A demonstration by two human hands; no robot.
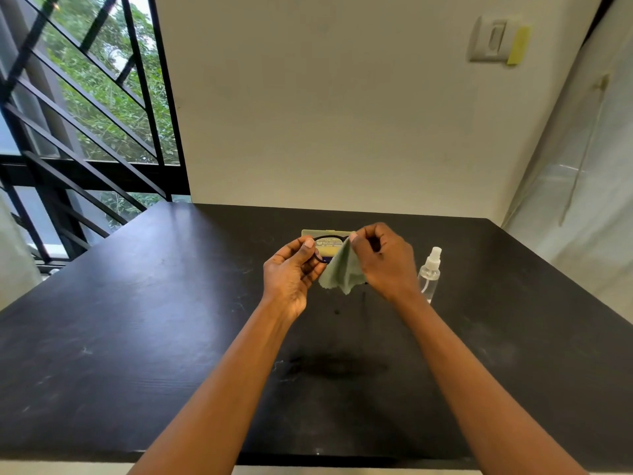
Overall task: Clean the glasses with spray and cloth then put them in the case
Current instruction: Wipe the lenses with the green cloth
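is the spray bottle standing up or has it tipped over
Upright. The spray bottle stands on the black table with its white nozzle on top, just beside the right hand.

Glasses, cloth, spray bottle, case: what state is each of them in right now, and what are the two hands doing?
Glasses: held up above the table, dark frame, partly hidden by the cloth.
Green cloth: pinched over one lens, rest hanging loose.
Spray bottle: upright on the table, untouched, cap on.
Case: lying on the table behind the hands; open or closed cannot be told.
Left hand: gripping the frame.
Right hand: pinching the cloth.
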